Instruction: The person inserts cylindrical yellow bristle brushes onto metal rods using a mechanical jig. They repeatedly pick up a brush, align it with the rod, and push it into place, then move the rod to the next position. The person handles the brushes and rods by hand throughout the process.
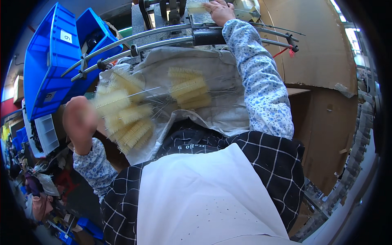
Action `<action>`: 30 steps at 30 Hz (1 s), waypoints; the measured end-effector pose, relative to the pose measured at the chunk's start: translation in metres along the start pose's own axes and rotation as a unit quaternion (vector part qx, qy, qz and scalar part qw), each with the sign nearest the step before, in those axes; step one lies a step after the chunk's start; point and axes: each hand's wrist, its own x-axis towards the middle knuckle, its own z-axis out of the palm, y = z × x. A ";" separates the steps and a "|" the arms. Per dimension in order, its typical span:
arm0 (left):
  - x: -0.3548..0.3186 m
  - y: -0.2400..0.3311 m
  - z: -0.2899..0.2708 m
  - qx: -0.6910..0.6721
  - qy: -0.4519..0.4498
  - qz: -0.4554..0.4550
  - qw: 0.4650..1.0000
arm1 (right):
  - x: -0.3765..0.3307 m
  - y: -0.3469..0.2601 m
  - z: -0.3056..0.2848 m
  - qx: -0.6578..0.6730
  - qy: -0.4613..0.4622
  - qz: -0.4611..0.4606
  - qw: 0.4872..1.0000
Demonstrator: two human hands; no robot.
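Observation:
My left hand is smeared by motion at the left edge of the cloth, so its fingers cannot be made out. Right beside it is a pale yellow bristle brush with a thin wire stem pointing right. More such brushes lie in a heap below and behind it. A second, smaller pile of brushes rests mid-cloth. At the far side, my right hand reaches over the metal rails onto the machine. Its fingers are closed at the end of another pale brush.
Two curved metal rails cross in front of the machine. Grey cloth covers my lap area. Tilted blue bins stand at the far left, above a clear plastic box. Large cardboard sheets stand on the right.

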 end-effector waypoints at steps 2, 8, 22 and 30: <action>-0.001 -0.003 0.002 0.006 0.003 -0.006 1.000 | -0.010 -0.001 0.002 -0.019 0.133 0.040 0.990; -0.005 -0.004 -0.002 0.025 0.034 -0.003 0.999 | -0.043 0.021 0.001 0.008 0.095 0.209 0.973; -0.008 0.012 -0.011 0.030 0.055 0.034 0.997 | -0.026 -0.019 0.009 0.113 0.109 0.174 0.972; -0.013 0.012 -0.012 0.023 0.049 0.032 0.998 | -0.009 -0.079 0.004 0.088 0.094 0.179 0.975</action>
